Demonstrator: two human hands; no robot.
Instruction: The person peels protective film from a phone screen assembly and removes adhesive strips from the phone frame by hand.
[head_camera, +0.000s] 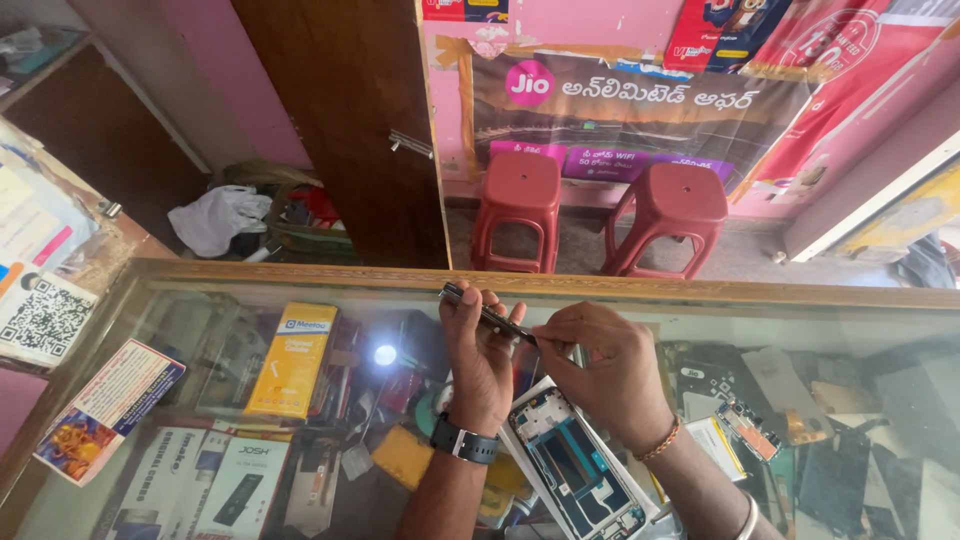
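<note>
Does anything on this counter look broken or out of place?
Yes: the phone frame lying on the glass counter is gutted, its insides bare. The left hand holds a thin dark panel edge-on while the right hand works at its end.

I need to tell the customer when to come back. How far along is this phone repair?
Done: the opened phone frame lies bare on the glass counter. In hand: left hand holds a thin dark panel; right hand works at its edge. Left: panel and frame are still apart.

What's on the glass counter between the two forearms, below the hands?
In the head view, an opened phone frame lies on the glass counter between the forearms, below the left hand and right hand.
</note>
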